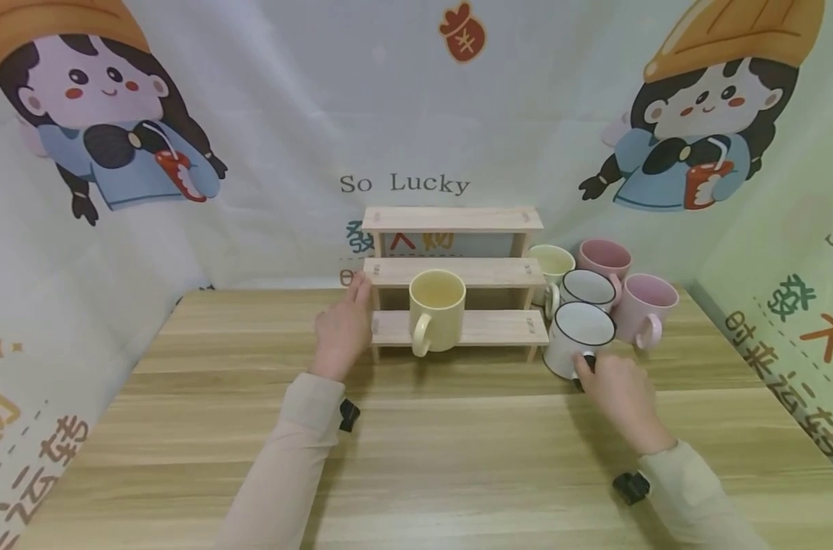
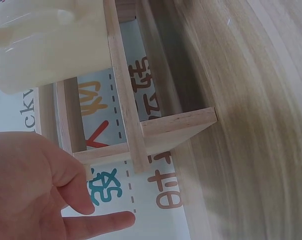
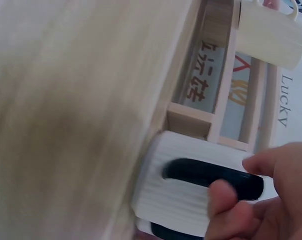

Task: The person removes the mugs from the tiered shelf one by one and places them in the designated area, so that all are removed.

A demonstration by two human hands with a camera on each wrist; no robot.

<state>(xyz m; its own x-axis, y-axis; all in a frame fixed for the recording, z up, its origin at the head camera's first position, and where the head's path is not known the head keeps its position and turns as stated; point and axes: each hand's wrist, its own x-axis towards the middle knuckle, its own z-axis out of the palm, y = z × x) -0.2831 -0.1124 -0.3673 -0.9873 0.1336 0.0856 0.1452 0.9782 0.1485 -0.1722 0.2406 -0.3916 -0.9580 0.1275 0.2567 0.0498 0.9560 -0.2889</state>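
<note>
A three-tier wooden shelf (image 1: 450, 272) stands on the table with a yellow mug (image 1: 438, 313) on its lowest step, handle toward me. My left hand (image 1: 343, 330) rests against the shelf's left side; in the left wrist view that hand (image 2: 36, 195) has one finger stretched out straight and another bent. At the shelf's right end my right hand (image 1: 622, 393) holds the black handle (image 3: 205, 175) of a black-rimmed white mug (image 1: 570, 344). Thumb and fingers lie on both sides of that handle in the right wrist view.
Behind the held mug stand a second black-rimmed white mug (image 1: 588, 287), a pale yellow-green mug (image 1: 552, 263), a dark pink mug (image 1: 605, 258) and a light pink mug (image 1: 644, 305), close together. A printed cloth (image 1: 285, 153) hangs behind the wooden table (image 1: 457, 458).
</note>
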